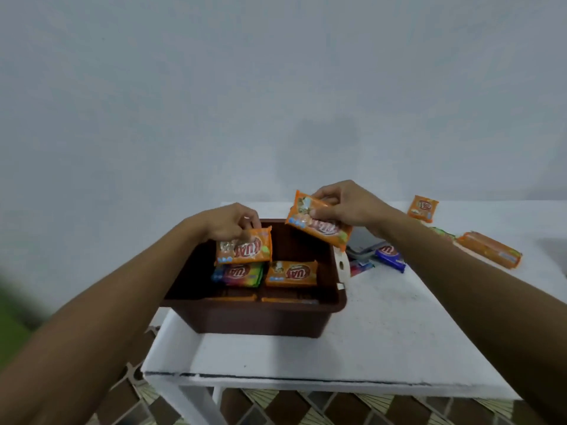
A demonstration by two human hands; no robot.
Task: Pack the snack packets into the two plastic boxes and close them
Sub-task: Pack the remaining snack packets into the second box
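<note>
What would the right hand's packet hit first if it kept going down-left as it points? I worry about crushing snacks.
Probably the orange packet lying in the brown box; the right hand holds its packet above it, depth unclear.

The brown box (254, 317) near wall hides all but edges of front packets (260, 299).

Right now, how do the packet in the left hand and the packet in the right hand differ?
The left hand's packet is low inside the brown box, roughly level; the right hand's packet is above the box's far right corner, tilted down to the right. The left one sits over a multicoloured packet. Both are orange and pinched from above.
</note>
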